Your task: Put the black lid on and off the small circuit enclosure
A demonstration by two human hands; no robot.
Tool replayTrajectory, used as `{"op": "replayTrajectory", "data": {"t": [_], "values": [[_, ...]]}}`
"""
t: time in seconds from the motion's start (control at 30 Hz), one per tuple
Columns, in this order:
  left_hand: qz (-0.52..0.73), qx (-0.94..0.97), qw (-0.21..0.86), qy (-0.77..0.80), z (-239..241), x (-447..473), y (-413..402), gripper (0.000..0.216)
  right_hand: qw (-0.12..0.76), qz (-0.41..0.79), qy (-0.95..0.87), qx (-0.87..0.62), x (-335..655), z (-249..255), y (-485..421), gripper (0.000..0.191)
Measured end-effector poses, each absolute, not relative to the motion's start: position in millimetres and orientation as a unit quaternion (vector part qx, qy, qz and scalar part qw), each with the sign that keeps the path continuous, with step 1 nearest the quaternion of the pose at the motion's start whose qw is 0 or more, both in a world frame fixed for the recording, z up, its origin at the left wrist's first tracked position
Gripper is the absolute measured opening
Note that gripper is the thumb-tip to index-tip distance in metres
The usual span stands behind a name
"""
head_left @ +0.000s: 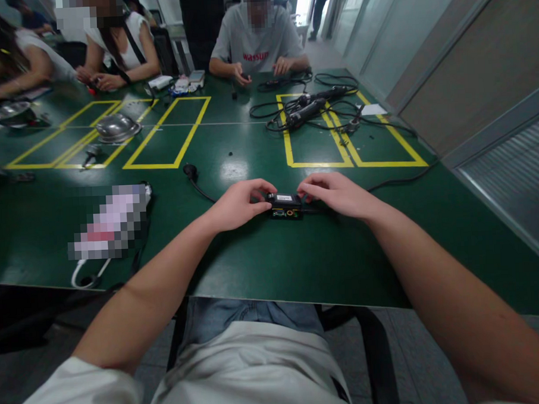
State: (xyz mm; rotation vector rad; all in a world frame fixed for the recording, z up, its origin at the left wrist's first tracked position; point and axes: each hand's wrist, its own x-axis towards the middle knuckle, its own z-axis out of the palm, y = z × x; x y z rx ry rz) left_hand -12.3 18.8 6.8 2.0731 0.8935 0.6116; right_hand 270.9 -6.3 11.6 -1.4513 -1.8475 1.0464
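Note:
A small black box-shaped device [285,205] with a white label on top and ports on its front lies on the green table [263,262] straight ahead of me. My left hand [240,203] is curled against its left end, fingers pinching it. My right hand [338,194] grips its right end with bent fingers, where a black cable [398,181] leads off to the right.
A black cord with a plug [192,172] lies left of my hands. A blurred object with a white cable [112,224] sits at the near left. Black tools and tangled cables [312,108] fill yellow-taped boxes farther back. Metal bowls [117,128] and seated people are beyond.

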Motion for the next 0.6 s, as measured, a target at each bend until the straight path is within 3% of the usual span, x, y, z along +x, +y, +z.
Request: {"op": "replayTrajectory", "data": {"t": [0.37, 0.6], "values": [[0.192, 0.884, 0.296, 0.305, 11.0, -14.7, 13.3, 0.043, 0.234, 0.388, -0.727, -0.516, 273.4, 11.5, -6.8, 0.032], [0.178, 0.893, 0.273, 0.310, 11.2, -13.3, 11.5, 0.039, 0.230, 0.359, -0.740, -0.519, 270.5, 8.8, -7.3, 0.022]]}}
